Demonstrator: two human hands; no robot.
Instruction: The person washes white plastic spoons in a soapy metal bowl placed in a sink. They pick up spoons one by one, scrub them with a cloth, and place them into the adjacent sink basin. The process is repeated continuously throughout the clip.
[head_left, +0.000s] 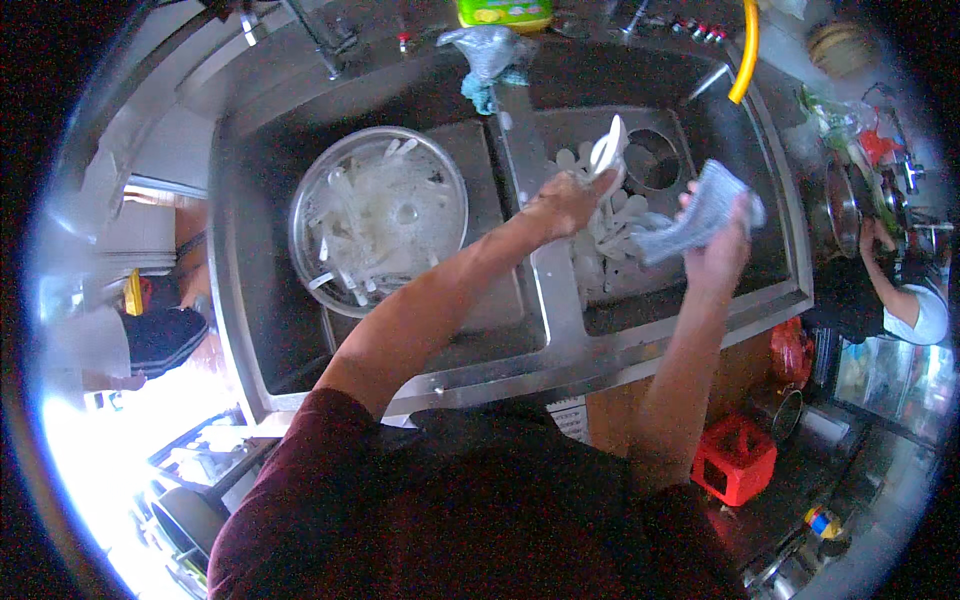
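My left hand (574, 201) grips a few white spoons (609, 146) over the right basin of a steel double sink (559, 292). In my right hand (720, 251) is a grey-blue mesh cloth (705, 214), held apart from the spoons. Below both hands, a pile of pale spoons (619, 217) lies on the floor of the right basin, partly hidden by my left hand and the cloth. A large round metal bowl (461, 202) stands in the left basin, holding cloudy water and several white-handled utensils (349, 285).
Another mesh cloth (487, 52) and a teal scrubber (484, 88) rest on the divider's far end. A yellow hose (746, 52) hangs at the back right. A round metal ring (652, 161) sits in the right basin. A red plastic crate (735, 461) stands lower right. Another person's arm (885, 262) shows far right.
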